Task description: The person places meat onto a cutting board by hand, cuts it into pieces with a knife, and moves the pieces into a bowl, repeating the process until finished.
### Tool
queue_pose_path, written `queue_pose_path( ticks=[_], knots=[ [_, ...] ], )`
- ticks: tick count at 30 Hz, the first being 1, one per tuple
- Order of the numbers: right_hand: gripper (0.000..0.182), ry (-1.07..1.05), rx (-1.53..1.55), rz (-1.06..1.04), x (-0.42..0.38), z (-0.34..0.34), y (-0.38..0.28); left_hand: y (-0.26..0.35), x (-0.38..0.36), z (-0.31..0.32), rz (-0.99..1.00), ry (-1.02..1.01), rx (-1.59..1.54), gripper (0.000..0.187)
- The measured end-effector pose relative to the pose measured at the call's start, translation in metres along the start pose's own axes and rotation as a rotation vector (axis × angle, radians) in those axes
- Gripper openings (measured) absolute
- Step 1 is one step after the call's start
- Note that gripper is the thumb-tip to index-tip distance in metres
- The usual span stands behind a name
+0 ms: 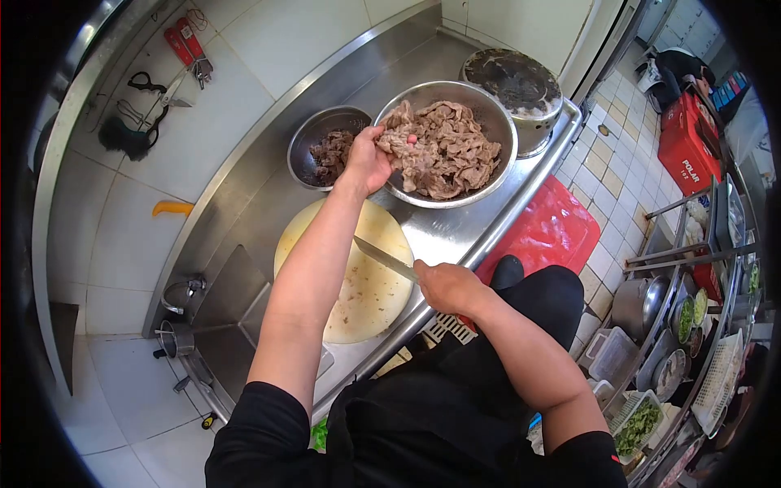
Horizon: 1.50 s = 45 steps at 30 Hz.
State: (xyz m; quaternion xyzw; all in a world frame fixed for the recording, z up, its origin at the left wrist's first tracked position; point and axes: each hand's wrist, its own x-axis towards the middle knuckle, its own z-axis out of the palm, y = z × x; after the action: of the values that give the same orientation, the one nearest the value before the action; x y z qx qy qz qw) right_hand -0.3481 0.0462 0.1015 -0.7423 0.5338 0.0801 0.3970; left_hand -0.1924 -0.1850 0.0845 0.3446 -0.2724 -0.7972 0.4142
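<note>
My left hand [371, 163] reaches over the rim of a large steel bowl [506, 154] heaped with brown sliced meat [455, 146]. Its fingers are closed on a clump of that meat [404, 140] at the bowl's left side. In my right hand [446, 286] is a knife [386, 260], held by the handle, its blade pointing left over a round, pale cutting board [370, 297]. Small meat scraps dot the board. Left of the large bowl stands a smaller steel bowl [299, 154] with darker chopped meat [329, 154], partly behind my left hand.
A round pot with a blackened top [512, 81] stands at the counter's far right corner. On the left are a sink [232, 285] and tap [183, 293]. Scissors [175, 91] hang on the tiled wall. Shelves with trays and a pot [639, 305] line the right; a red crate [687, 142] stands behind.
</note>
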Motion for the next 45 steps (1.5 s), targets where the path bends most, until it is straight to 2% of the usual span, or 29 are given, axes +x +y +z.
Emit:
queue_pose_path(
  ticks=[5,8,12,14,17,21,26,27,28,30,31,32,34,35,37,38,40,41,45],
  knots=[
    [0.036,0.016,-0.009,-0.006,0.001,0.002,0.001,0.001,0.009,0.009,0.002,-0.076,-0.128,0.049],
    [0.036,0.014,-0.006,-0.003,0.000,0.001,0.002,0.014,-0.025,0.039,0.037,-0.001,-0.058,0.043],
    [0.035,0.026,-0.004,-0.021,-0.002,-0.001,0.003,0.028,-0.047,-0.013,0.007,-0.092,-0.005,0.045],
    [0.035,0.023,0.000,-0.024,-0.002,-0.003,0.003,0.026,-0.076,-0.043,-0.086,-0.177,0.028,0.046],
    [0.031,0.088,-0.017,-0.015,-0.001,-0.002,0.007,0.000,-0.141,-0.074,-0.056,-0.038,0.154,0.053],
    [0.023,0.167,-0.059,-0.015,0.003,0.002,0.011,-0.052,-0.213,-0.103,-0.157,0.077,0.065,0.058],
    [0.023,0.209,-0.045,-0.032,0.001,0.002,0.005,-0.102,-0.259,-0.137,-0.317,0.195,0.035,0.054],
    [0.023,0.224,-0.043,-0.024,0.001,0.003,0.003,-0.107,-0.266,-0.137,-0.341,0.318,0.069,0.045],
    [0.023,0.215,-0.050,-0.027,0.000,0.003,0.001,-0.114,-0.271,-0.138,-0.339,0.322,0.059,0.045],
    [0.023,0.224,-0.027,-0.012,-0.002,0.004,-0.004,-0.128,-0.277,-0.143,-0.254,0.375,0.528,0.043],
    [0.023,0.216,-0.033,-0.014,-0.002,0.005,-0.005,-0.130,-0.282,-0.148,-0.269,0.374,0.667,0.042],
    [0.023,0.219,-0.032,-0.030,-0.002,0.007,-0.006,-0.133,-0.285,-0.152,-0.269,0.378,0.659,0.042],
    [0.023,0.220,-0.036,-0.048,-0.003,0.010,-0.010,-0.130,-0.292,-0.151,-0.207,0.378,0.897,0.049],
    [0.022,0.232,-0.017,-0.075,-0.004,0.012,-0.012,-0.129,-0.295,-0.149,-0.206,0.381,0.892,0.049],
    [0.022,0.243,-0.002,-0.101,-0.006,0.017,-0.016,-0.122,-0.300,-0.132,-0.174,0.518,1.012,0.065],
    [0.022,0.245,0.048,-0.144,-0.005,0.022,-0.018,-0.121,-0.304,-0.121,-0.172,0.520,1.008,0.065],
    [0.022,0.244,0.095,-0.187,-0.007,0.030,-0.023,-0.122,-0.316,-0.094,0.082,0.660,1.432,0.084],
    [0.022,0.227,0.107,-0.198,-0.009,0.034,-0.027,-0.115,-0.320,-0.082,-0.008,0.610,1.526,0.092],
    [0.022,0.170,0.090,-0.216,-0.009,0.046,-0.031,-0.130,-0.333,-0.082,0.122,0.563,1.719,0.081]
  ],
)
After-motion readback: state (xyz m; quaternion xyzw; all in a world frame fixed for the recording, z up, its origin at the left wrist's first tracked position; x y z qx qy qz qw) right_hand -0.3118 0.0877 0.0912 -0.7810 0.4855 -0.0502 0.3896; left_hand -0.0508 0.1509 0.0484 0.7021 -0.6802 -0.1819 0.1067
